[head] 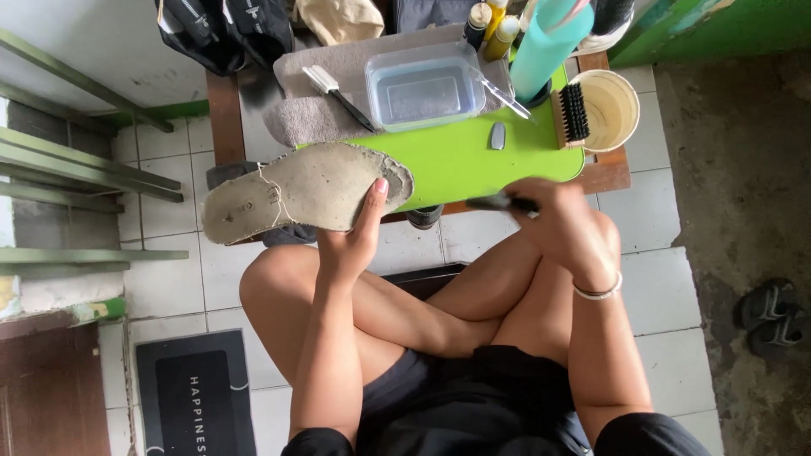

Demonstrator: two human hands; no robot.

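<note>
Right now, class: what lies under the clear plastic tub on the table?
The clear plastic tub rests on a grey towel, which shows through its clear bottom. The green mat begins at the tub's front edge; anything beneath the towel is hidden.

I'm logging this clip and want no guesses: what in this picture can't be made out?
- Head view: the dark tool in the right hand is blurred and mostly covered by the fingers; its kind is unclear.
- The teal bottle and the small bottles are cut off by the top edge.
- The far side of the insole, held in the left hand, is hidden.
</note>
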